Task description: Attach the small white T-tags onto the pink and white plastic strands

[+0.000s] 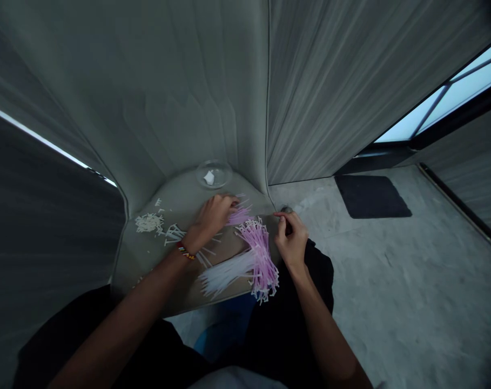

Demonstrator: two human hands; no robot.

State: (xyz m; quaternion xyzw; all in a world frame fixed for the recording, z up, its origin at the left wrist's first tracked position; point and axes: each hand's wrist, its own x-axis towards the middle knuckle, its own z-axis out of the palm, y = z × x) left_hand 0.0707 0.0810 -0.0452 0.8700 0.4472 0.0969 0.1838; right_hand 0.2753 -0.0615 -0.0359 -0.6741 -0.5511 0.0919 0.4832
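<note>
My left hand (216,213), with a beaded bracelet on its wrist, reaches across the chair seat to a loose group of thin pink sticks (240,216). Its fingers are curled at their upper end; what is between them is hidden. At the seat's right edge, my right hand (291,237) is closed with thumb and forefinger together; anything in that pinch is too small to make out. Between the hands lies a thick bundle of pink sticks (261,254) with small white end pieces. White sticks (224,275) fan out beside it, touching it.
Small cream pieces (149,222) are heaped at the seat's left, near white sticks with crosswise ends (173,233). A clear round dish (224,175) holding a white scrap stands by the chair back (180,119). A dark mat (370,197) lies on the floor.
</note>
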